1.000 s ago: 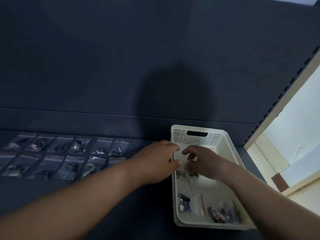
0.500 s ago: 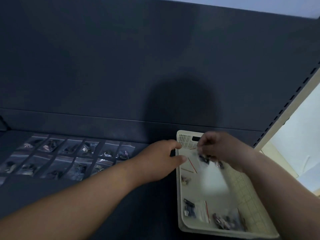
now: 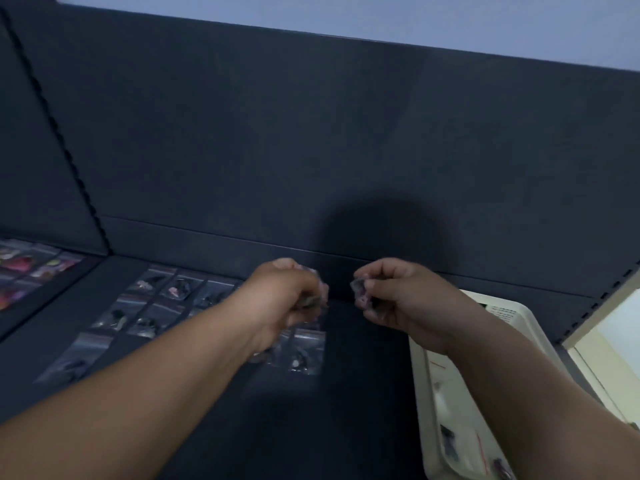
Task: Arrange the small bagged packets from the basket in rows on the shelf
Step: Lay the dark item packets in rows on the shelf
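Note:
My left hand [image 3: 289,299] is raised above the dark shelf [image 3: 346,410], its fingers curled round a small clear packet [image 3: 317,292]. My right hand [image 3: 394,296] is level with it a little to the right and pinches another small packet [image 3: 360,294] with pinkish contents. Both hands are left of the cream basket [image 3: 424,393], which stands at the right with a few packets [image 3: 448,441] left inside. Rows of clear packets [image 3: 166,306] lie flat on the shelf to the left. One packet [image 3: 304,351] lies just under my left hand.
The shelf's dark back panel [image 3: 346,150] rises right behind the hands. A neighbouring shelf section at far left carries colourful packets [image 3: 24,268]. A perforated upright [image 3: 588,310] bounds the shelf at the right, with pale floor beyond it.
Both hands have left the basket and moved left over the shelf, each now holding a packet. The view has swung left, so the basket sits at the right edge.

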Motion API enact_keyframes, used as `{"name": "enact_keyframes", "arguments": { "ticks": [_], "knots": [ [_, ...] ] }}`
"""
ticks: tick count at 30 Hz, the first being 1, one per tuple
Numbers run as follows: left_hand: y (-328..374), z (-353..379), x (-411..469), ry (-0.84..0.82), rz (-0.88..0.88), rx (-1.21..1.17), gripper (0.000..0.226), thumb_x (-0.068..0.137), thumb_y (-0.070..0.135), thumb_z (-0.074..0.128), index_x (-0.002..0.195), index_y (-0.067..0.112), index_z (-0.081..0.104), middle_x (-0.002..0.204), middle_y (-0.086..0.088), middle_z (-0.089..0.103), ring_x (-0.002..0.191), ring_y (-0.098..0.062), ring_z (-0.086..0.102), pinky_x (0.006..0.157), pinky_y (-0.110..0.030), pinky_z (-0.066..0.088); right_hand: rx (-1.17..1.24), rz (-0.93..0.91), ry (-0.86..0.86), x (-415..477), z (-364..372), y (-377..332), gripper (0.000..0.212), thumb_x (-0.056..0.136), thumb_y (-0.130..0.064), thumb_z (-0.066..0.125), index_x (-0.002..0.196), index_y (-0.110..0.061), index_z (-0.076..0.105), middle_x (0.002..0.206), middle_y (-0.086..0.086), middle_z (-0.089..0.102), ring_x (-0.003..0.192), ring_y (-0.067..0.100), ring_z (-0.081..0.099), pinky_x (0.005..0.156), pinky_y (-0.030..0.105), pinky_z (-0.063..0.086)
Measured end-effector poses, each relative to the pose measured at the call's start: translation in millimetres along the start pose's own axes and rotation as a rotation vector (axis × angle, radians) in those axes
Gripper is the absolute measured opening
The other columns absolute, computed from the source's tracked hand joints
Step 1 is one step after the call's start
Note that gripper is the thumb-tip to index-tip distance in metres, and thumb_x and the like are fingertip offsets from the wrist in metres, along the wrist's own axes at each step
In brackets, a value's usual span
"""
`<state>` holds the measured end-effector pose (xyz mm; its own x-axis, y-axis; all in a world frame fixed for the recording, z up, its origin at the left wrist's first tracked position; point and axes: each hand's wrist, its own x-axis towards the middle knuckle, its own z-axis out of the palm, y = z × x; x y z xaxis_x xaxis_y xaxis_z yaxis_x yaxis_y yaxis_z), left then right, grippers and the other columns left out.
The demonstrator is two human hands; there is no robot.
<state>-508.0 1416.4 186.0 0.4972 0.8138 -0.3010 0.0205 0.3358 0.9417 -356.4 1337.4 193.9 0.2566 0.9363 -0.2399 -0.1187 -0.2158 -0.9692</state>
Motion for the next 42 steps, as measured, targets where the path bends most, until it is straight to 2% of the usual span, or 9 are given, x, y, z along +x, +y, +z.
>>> {"name": "enact_keyframes", "arguments": {
  "ticks": [4,11,18,20,23,29,33,38,42],
  "knots": [
    [7,-56,-6,0.042,-0.068,0.016,0.030,0.080,-0.015,0.035,0.075,0.011,0.047,0.059,-0.010,0.054,0.048,-0.019,0.051,0.057,-0.030,0.050,-0.138,0.017,-0.049,19,52,4,0.041,0.083,0.021,0.036,0.096,-0.012,0.057,0.089,0.010,0.060,0.068,0.016,0.055,0.055,0.025,0.043],
    [19,-162,-14,-0.226,-0.082,0.284,0.011,0.084,0.019,0.066,0.082,0.015,0.056,0.053,0.005,0.055,0.046,-0.008,0.038,0.050,-0.019,0.033,-0.438,-0.106,-0.131,48,163,8,0.055,0.076,0.008,0.066,0.111,-0.031,0.049,0.111,0.012,0.060,0.083,0.018,0.060,0.070,0.027,0.049],
    [17,-246,-10,-0.044,-0.057,0.187,0.017,0.084,0.010,0.067,0.072,0.015,0.056,0.055,0.000,0.061,0.043,-0.009,0.045,0.045,-0.019,0.037,-0.157,-0.002,-0.028,66,248,26,0.040,0.079,-0.008,0.071,0.113,-0.014,0.053,0.098,0.006,0.065,0.084,0.016,0.062,0.073,0.032,0.049],
    [13,-261,-8,-0.005,-0.094,0.120,0.021,0.083,0.010,0.068,0.069,0.017,0.055,0.055,-0.001,0.060,0.043,-0.010,0.045,0.045,-0.019,0.036,-0.095,0.026,-0.042,67,270,39,0.029,0.077,-0.011,0.071,0.102,-0.007,0.057,0.083,0.005,0.067,0.072,0.014,0.061,0.062,0.028,0.047],
    [7,-279,-7,-0.027,-0.168,0.131,0.019,0.083,0.010,0.066,0.069,0.017,0.055,0.056,-0.001,0.060,0.042,-0.009,0.046,0.044,-0.018,0.036,0.031,0.023,0.105,71,293,48,0.015,0.084,0.005,0.059,0.088,-0.009,0.054,0.073,0.006,0.063,0.056,0.010,0.058,0.047,0.019,0.044],
    [3,-305,-8,-0.131,-0.222,0.252,0.019,0.082,0.011,0.068,0.069,0.014,0.055,0.063,-0.004,0.059,0.043,-0.009,0.045,0.047,-0.020,0.036,0.186,0.089,0.174,77,310,55,0.017,0.088,0.004,0.054,0.091,-0.012,0.055,0.074,0.006,0.063,0.056,0.012,0.057,0.050,0.020,0.048],
    [-9,-322,-4,-0.099,-0.075,0.573,0.015,0.082,0.016,0.071,0.073,0.011,0.060,0.060,0.000,0.056,0.049,-0.009,0.048,0.041,-0.012,0.037,-0.106,0.158,0.255,73,305,74,0.017,0.086,-0.001,0.061,0.083,-0.017,0.058,0.072,0.001,0.062,0.055,0.010,0.053,0.051,0.021,0.044],
    [-29,-338,-2,-0.107,0.086,0.987,0.011,0.087,0.021,0.060,0.082,0.014,0.067,0.075,0.002,0.065,0.073,-0.013,0.062,0.064,-0.026,0.047,-0.379,0.208,0.243,70,305,101,0.023,0.085,0.004,0.059,0.078,-0.018,0.054,0.068,0.000,0.058,0.046,0.003,0.050,0.048,0.017,0.042],
    [-38,-335,-5,-0.091,0.146,1.151,0.009,0.088,0.029,0.058,0.093,0.026,0.065,0.088,0.009,0.061,0.088,-0.010,0.059,0.068,-0.022,0.039,-0.828,0.060,0.338,66,297,109,0.020,0.084,-0.011,0.063,0.090,-0.025,0.051,0.079,-0.006,0.059,0.070,0.012,0.056,0.067,0.026,0.045]
  ]
}}
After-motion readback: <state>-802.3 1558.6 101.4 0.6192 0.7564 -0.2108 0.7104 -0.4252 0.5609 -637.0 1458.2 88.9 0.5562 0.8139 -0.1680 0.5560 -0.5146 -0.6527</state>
